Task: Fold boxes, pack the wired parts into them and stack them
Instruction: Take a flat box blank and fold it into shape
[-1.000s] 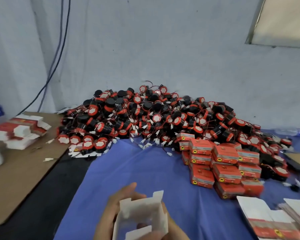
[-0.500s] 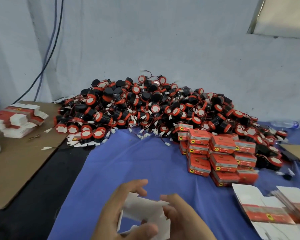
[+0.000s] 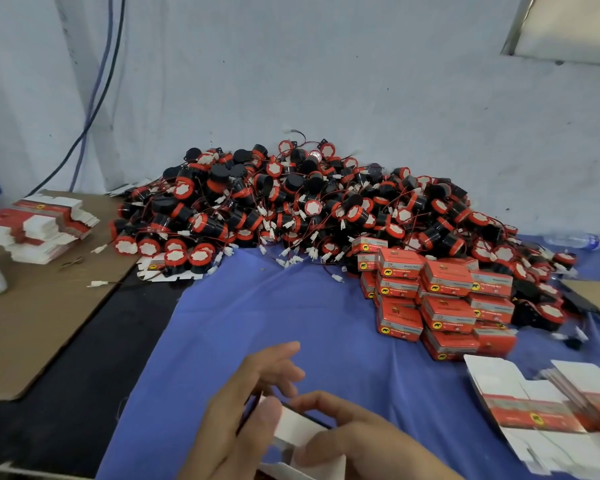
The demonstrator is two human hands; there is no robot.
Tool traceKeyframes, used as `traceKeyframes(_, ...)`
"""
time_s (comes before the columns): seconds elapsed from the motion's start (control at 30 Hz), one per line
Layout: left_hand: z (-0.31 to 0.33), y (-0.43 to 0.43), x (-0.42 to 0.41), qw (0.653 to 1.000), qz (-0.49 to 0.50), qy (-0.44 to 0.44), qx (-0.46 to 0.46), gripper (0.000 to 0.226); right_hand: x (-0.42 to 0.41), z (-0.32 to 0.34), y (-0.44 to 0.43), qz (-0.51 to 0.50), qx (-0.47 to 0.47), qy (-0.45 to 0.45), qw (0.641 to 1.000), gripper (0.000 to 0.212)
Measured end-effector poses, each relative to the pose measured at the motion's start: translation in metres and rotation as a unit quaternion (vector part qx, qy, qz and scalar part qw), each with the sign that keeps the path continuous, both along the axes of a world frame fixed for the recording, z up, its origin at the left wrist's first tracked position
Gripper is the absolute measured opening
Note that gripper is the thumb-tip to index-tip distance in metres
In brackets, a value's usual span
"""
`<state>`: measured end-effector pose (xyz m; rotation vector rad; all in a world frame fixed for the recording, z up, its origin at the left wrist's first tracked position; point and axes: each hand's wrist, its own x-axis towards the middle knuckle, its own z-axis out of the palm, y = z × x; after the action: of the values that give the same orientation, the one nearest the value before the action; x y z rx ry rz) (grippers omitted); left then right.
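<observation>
Your left hand (image 3: pixel 243 414) and right hand (image 3: pixel 357 441) both grip a white, part-folded box (image 3: pixel 293 427), held low over the blue cloth (image 3: pixel 291 306). The heap of wired parts (image 3: pixel 291 202) lies at the cloth's far edge, with packed red boxes (image 3: pixel 444 282) stacked just beside it.

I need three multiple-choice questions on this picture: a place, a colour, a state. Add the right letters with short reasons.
1. Where is the stack of red boxes? A) on a shelf B) on the cloth C) in a crate
2. What colour is the cloth? A) green B) blue C) yellow
3. What are the left hand and right hand doing? A) holding a white box B) resting empty C) cutting a wire
Answers: 1 B, cloth lies under them; 2 B, plainly blue; 3 A, both grip it.
</observation>
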<state>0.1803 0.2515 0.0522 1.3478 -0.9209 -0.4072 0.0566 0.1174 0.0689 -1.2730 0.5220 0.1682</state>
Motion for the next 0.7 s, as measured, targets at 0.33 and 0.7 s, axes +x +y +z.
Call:
traceKeyframes(0.33,-0.015,0.021,0.009,0.991,-0.066,0.097,0.066,0.047,-0.008,0.009,0.009,-0.065,0.078,-0.073,0.992,0.039)
traceKeyframes(0.7,-0.019,0.019,0.001,0.996,-0.041,0.059,0.056,0.026,-0.018,-0.010,0.015,-0.130,0.117,-0.157,0.972,0.048)
